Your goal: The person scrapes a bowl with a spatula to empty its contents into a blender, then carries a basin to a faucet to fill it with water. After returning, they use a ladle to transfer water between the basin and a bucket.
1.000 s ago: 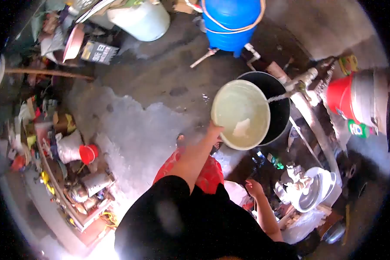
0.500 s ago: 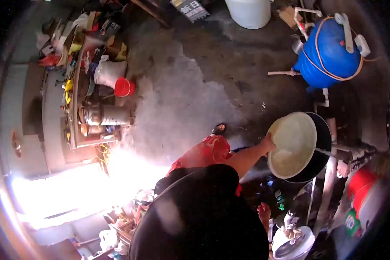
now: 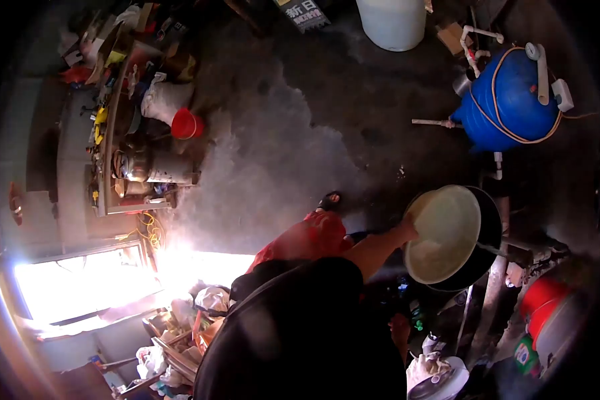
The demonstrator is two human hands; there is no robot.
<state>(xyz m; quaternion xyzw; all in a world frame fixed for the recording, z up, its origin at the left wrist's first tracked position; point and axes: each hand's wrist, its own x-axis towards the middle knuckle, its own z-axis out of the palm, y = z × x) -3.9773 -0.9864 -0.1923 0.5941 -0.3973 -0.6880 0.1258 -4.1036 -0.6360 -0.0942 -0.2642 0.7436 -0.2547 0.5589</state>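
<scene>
A pale cream basin (image 3: 445, 230) is at the right of the head view, overlapping a larger black tub (image 3: 488, 230). My left hand (image 3: 405, 230) is closed on the basin's left rim with the arm stretched out. A lighter patch shows inside the basin, but I cannot make out what it is. A thin grey pipe (image 3: 492, 251) ends beside the basin's right rim. My right hand (image 3: 400, 328) hangs lower down, in shadow, near a white round container (image 3: 450, 381) with a cloth on it. Its fingers are too dark to read.
A blue tank (image 3: 507, 100) with pipes stands at the upper right, a white bucket (image 3: 393, 23) at the top. A red bucket (image 3: 187, 124) is beside a cluttered shelf at left. Another red bucket (image 3: 543, 300) is at lower right. A dark brim covers the bottom middle.
The view has shifted slightly and darkened. The basin and my left hand appear a little further left and lower; the hold on the rim is unchanged. My right hand stays low.
</scene>
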